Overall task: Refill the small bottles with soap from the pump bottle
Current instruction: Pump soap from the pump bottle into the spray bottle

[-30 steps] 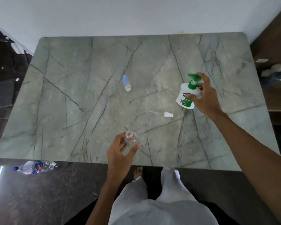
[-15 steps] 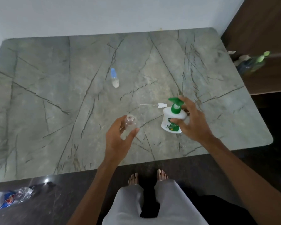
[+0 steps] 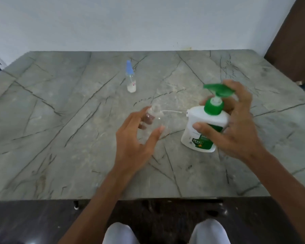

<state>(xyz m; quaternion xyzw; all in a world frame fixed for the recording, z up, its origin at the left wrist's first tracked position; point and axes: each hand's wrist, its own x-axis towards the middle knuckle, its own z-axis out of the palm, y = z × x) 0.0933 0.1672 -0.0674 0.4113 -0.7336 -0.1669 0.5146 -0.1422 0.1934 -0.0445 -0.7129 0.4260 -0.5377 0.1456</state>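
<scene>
- Your left hand (image 3: 136, 138) is curled round the clear small bottle (image 3: 154, 118). The thumb tip presses its near right side and the index finger runs up its far left side. Your other fingertips show through the plastic.
- That bottle stands roughly upright in your grip, with its neck poking out above the fingers. It is blurred, so its contents cannot be told.
- Your right hand (image 3: 239, 131) is clamped on the pump bottle (image 3: 197, 120). The thumb lies across the front of the white body at the top of the green label, and the fingers wrap round the back. One finger is raised behind the green pump head (image 3: 218, 88).
- The pump bottle leans with its top tipped to your right and its spout pointing left. It is near the clear small bottle, but the two are apart.
- You cannot tell whether the pump bottle's base touches the table (image 3: 60, 129).
- In the gap between your hands, a thin white tube (image 3: 173, 111) lies flat on the table. It runs from the pump bottle's edge towards the clear bottle's neck.
- Farther back, well apart from both hands, the blue-capped bottle (image 3: 130, 80) stands upright with a little white liquid at its bottom.
- The table is grey-green marble with dark veins, set against a pale wall (image 3: 148, 23). A brown wooden panel (image 3: 292, 41) stands at the far right.
- Below the table's near edge, your knees (image 3: 120, 233) in pale trousers show over a dark floor (image 3: 33, 222).
</scene>
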